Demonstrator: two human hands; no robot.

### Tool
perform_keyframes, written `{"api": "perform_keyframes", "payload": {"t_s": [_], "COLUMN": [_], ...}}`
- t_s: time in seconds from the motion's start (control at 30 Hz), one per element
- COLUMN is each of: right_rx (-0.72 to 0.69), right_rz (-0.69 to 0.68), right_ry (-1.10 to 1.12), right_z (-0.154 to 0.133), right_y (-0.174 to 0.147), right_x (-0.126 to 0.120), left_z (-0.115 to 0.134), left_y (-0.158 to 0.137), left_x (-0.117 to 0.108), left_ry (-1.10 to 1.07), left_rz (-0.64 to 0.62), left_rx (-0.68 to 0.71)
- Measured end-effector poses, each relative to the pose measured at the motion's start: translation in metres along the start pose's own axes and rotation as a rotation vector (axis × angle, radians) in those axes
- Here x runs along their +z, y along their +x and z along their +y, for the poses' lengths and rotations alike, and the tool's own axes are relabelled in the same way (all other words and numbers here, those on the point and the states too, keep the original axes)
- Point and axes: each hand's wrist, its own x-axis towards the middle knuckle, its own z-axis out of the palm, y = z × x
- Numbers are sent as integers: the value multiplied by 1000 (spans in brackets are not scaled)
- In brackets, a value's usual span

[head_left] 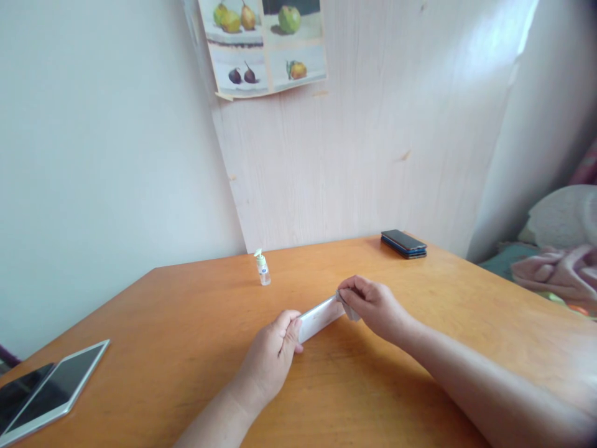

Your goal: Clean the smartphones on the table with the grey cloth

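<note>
My left hand is closed round the near left end of a slim white phone, thumb on its face. The phone is tilted on its long edge, above or just at the table; I cannot tell which. At its far right end my right hand pinches a small whitish cloth, pressed against the phone's corner. Part of the cloth hangs below the fingers. Beyond both hands a small clear pump bottle with a pale green top stands upright.
The hands work over a wooden table. At the left front lies a white-framed tablet with a dark phone on it. A stack of dark phones sits at the back right. Fruit pictures hang on the wall; bedding is at the right.
</note>
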Motion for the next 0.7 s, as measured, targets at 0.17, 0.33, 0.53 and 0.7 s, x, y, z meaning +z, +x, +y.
{"api": "perform_keyframes", "payload": {"t_s": [0.17, 0.33, 0.53, 0.7], "right_rx": [8, 39, -108, -186], "right_rz": [73, 317, 193, 178], "right_ry": [34, 69, -187, -318], "right_z": [4, 11, 6, 7], "right_y": [4, 13, 8, 5], "right_x": [-1, -12, -10, -9], "left_z": [-1, 0, 1, -2], "left_y": [2, 3, 3, 3], "left_x": [1, 0, 0, 2], "left_ry": [45, 84, 65, 74], "left_rz": [4, -17, -19, -5], "left_rx": [-9, -32, -14, 5]}}
